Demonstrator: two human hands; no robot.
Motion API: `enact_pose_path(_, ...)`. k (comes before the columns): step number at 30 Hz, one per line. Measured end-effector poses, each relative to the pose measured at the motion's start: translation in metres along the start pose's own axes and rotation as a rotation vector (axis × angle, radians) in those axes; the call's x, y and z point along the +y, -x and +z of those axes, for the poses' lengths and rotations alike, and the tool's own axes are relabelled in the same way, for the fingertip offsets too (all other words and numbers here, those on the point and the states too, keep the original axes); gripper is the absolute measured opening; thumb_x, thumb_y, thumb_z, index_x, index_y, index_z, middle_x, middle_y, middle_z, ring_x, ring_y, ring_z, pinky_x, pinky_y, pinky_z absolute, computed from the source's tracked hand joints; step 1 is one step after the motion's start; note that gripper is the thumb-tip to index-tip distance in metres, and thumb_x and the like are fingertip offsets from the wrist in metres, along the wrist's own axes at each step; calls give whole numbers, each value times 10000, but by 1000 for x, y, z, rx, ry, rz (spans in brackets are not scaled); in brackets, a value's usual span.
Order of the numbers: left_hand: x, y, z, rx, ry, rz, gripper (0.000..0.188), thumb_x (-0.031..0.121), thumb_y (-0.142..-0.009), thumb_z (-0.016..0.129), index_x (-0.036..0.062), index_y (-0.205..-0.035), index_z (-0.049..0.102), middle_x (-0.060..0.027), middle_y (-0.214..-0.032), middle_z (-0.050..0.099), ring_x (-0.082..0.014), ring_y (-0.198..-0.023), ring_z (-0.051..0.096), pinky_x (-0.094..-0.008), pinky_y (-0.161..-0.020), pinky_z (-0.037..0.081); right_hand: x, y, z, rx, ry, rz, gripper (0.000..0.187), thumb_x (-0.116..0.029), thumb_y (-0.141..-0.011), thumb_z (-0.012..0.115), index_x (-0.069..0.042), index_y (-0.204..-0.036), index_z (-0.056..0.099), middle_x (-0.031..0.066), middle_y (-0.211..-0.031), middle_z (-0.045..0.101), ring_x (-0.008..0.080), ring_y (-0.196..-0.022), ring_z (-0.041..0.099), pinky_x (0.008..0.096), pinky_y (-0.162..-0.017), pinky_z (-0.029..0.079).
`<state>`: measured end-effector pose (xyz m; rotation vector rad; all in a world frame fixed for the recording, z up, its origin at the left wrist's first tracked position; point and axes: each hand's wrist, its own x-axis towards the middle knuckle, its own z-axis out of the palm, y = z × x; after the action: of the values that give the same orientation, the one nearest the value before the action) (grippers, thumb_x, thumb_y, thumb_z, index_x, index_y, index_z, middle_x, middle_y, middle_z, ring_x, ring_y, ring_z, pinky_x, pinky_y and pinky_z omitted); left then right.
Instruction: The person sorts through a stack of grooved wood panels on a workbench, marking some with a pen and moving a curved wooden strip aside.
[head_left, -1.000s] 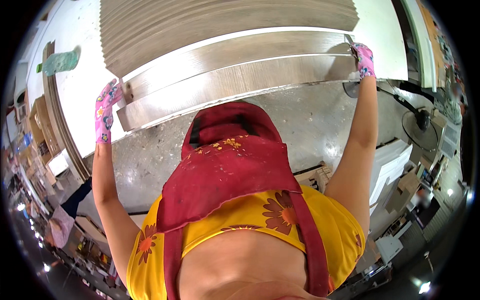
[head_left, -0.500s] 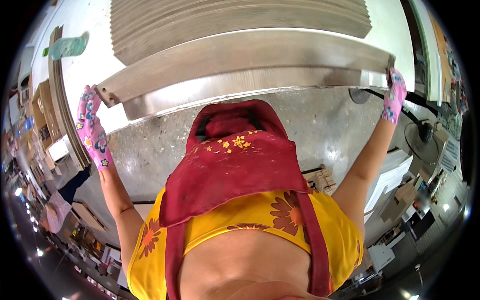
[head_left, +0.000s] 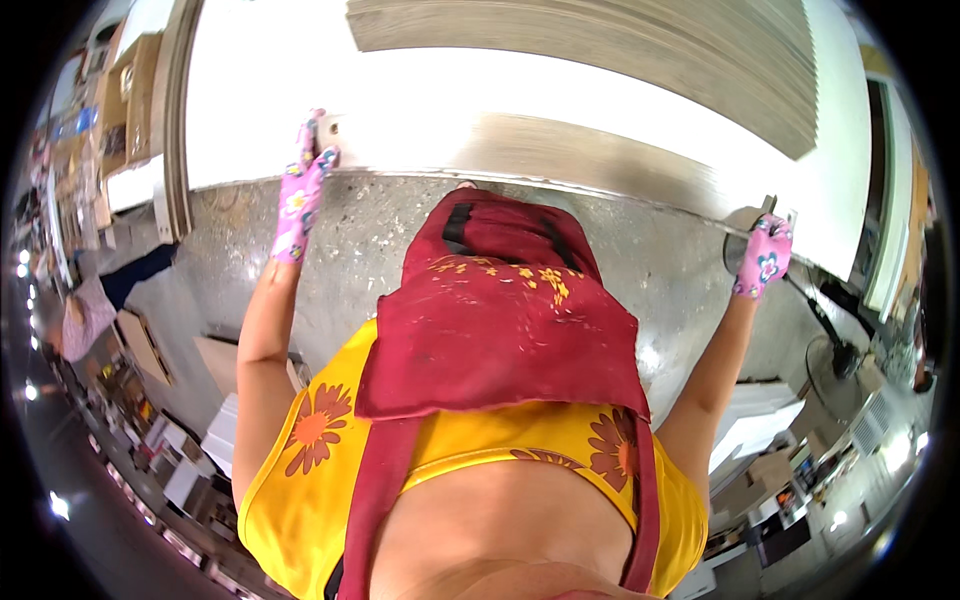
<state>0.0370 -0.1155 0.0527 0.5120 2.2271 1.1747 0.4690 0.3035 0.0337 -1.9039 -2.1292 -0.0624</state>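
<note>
A long grey-brown board (head_left: 580, 160) lies along the near edge of the white table (head_left: 260, 90), with glare washing out much of its left part. A small dark hole shows near its left end. My left hand (head_left: 303, 195), in a pink flowered glove, holds that end, fingers at the far side and thumb at the near side. At the opposite end my right hand (head_left: 766, 255), gloved alike, is closed, its fingers curled round the board's end. A short dark edge sticks up just beyond the right fingers.
Farther back on the table rests a stack of similar boards (head_left: 600, 40). More long strips (head_left: 178, 120) stand along the table's left side, near cardboard boxes (head_left: 130, 100). A black fan (head_left: 845, 360) stands on the floor at right. Another person (head_left: 90, 315) is at far left.
The board has come down from a raised, tilted position to lie near the table's front edge. Both hands have moved with it; the view has shifted, and the bottle at left is out of sight.
</note>
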Motion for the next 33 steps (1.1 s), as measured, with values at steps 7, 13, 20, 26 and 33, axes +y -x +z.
enact_pose_path(7, -33, 3, 3, -19, 163, 177, 637, 179, -836, 547, 57, -1377, 232, -112, -1424, 235, -200, -1317, 195, -294, -1051, 189, -186, 126, 3, -251, -79, -638, 155, -216, -780, 487, -108, -766, 598, 65, -760, 593, 219, -676, 581, 351, -589, 494)
enact_pose_path(13, -54, -12, -1, -102, 270, 259, 831, 243, -741, 669, 46, -1388, 187, -94, -1434, 208, -204, -1322, 184, -300, -1047, 195, -336, 253, 41, -701, -749, -959, 156, -140, -839, 399, -45, -843, 523, 66, -750, 523, 195, -704, 518, 293, -629, 437)
enact_pose_path(20, -81, -18, 0, -115, 613, 331, 1032, 47, -585, 764, 7, -1384, 112, -130, -1437, 167, -220, -1334, 146, -308, -1083, 130, -387, 266, 43, -659, -735, -1144, 181, -178, -752, 555, -43, -865, 596, 95, -752, 616, 259, -656, 602, 337, -603, 496)
enact_pose_path(26, -91, -40, -4, -145, 400, 360, 1166, 133, -479, 831, 38, -1391, 111, -135, -1388, 278, -236, -1288, 253, -344, -1054, 232, -407, 278, -9, -633, -607, -1059, 267, -281, -797, 490, -46, -896, 570, 139, -769, 623, 302, -658, 614, 385, -585, 497)
enact_pose_path(33, -67, -45, -6, -150, 414, 272, 1083, 165, -497, 828, 40, -1374, 206, -134, -1305, 387, -261, -1183, 396, -350, -986, 344, -372, 261, 57, -505, -628, -1017, 220, -221, -737, 522, -61, -885, 557, 118, -790, 596, 226, -650, 610, 365, -517, 476)
